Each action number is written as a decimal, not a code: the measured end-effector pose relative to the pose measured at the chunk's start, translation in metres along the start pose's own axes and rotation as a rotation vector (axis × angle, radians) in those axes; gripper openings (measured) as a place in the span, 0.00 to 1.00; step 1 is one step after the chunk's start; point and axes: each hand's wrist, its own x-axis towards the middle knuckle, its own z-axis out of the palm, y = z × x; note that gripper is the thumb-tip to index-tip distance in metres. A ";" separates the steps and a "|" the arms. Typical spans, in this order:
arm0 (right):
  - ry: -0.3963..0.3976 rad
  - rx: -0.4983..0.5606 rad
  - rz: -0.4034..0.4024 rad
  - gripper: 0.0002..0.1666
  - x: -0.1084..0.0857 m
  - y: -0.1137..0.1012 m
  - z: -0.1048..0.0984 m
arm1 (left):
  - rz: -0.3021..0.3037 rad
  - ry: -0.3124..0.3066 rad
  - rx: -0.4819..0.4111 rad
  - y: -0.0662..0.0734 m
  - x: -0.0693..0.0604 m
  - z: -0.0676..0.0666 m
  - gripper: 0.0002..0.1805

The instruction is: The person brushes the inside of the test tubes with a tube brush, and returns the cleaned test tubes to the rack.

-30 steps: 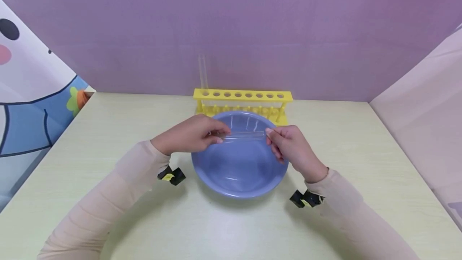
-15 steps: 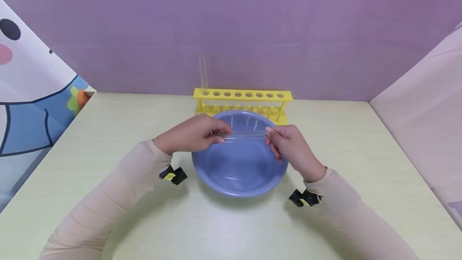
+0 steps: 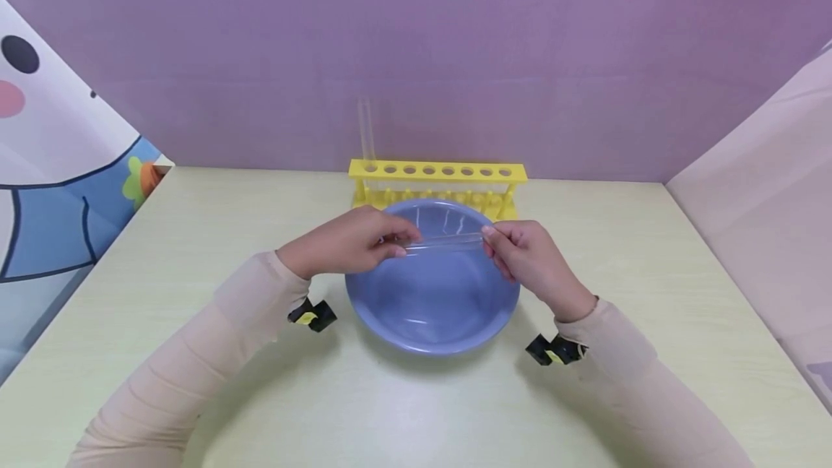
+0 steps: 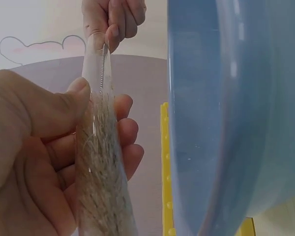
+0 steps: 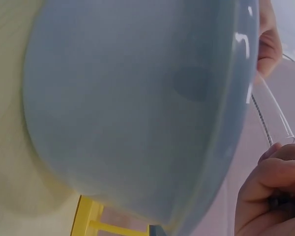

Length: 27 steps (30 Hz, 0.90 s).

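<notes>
A clear test tube (image 3: 448,242) lies nearly level above the blue basin (image 3: 432,302). My left hand (image 3: 351,240) grips it with the thumb on one side and fingers on the other. Inside the tube sits a test tube brush (image 4: 104,162), its bristles filling the part by the left palm in the left wrist view. Its twisted wire stem runs out of the tube's open mouth. There my right hand (image 3: 533,258) pinches the stem with curled fingers, close to the rim. The rest of the brush handle is hidden in that hand.
Behind the basin stands a yellow test tube rack (image 3: 448,167), partly covered by the basin's far rim. Another clear test tube (image 3: 366,128) stands upright in its leftmost hole. A purple backdrop (image 3: 416,56) rises at the table's back edge.
My right hand has shifted slightly right and away from me with the brush's stem. The left hand and the tube have barely moved.
</notes>
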 end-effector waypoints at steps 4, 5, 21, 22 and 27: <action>0.017 -0.029 -0.051 0.21 0.000 0.003 0.000 | -0.010 -0.009 -0.004 0.000 0.000 0.000 0.13; 0.026 -0.042 -0.066 0.21 0.000 0.004 0.000 | -0.011 -0.010 -0.005 0.000 -0.001 0.000 0.13; 0.205 -0.201 -0.358 0.13 -0.001 0.015 0.004 | -0.035 -0.048 -0.059 -0.004 -0.004 0.001 0.14; 0.216 -0.205 -0.363 0.13 -0.001 0.015 0.004 | -0.037 -0.049 -0.060 -0.004 -0.004 0.000 0.14; 0.255 -0.211 -0.395 0.12 -0.002 0.019 0.004 | -0.034 -0.055 -0.081 -0.003 -0.005 0.000 0.13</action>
